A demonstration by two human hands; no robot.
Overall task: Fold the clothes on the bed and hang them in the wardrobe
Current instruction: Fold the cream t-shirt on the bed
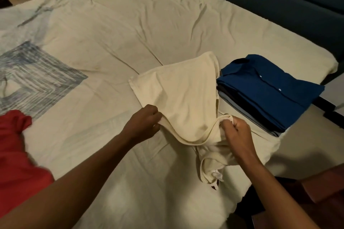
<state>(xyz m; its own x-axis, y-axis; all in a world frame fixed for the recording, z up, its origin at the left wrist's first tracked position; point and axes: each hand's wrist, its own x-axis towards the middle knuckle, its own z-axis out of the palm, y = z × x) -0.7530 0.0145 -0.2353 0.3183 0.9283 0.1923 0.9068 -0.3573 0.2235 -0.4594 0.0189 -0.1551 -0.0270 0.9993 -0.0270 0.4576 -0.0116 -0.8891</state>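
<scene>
Just left of the blue stack (268, 89), a cream shirt (182, 98) is held above the bed (111, 33), its edge pinched by the curled left hand (145, 122) and right hand (236, 130), so the loose bunched end could be folded in crooked.

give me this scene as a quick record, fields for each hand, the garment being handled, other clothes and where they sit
left hand: grips one edge of the cream shirt
right hand: grips the opposite edge, fingers curled round bunched fabric
cream shirt: partly lifted, far end lying on the bed sheet
folded stack: blue buttoned shirt on top, darker and grey pieces under it, right of the cream shirt
red garment: unfolded, at the left edge of view
wardrobe: not in view
</scene>
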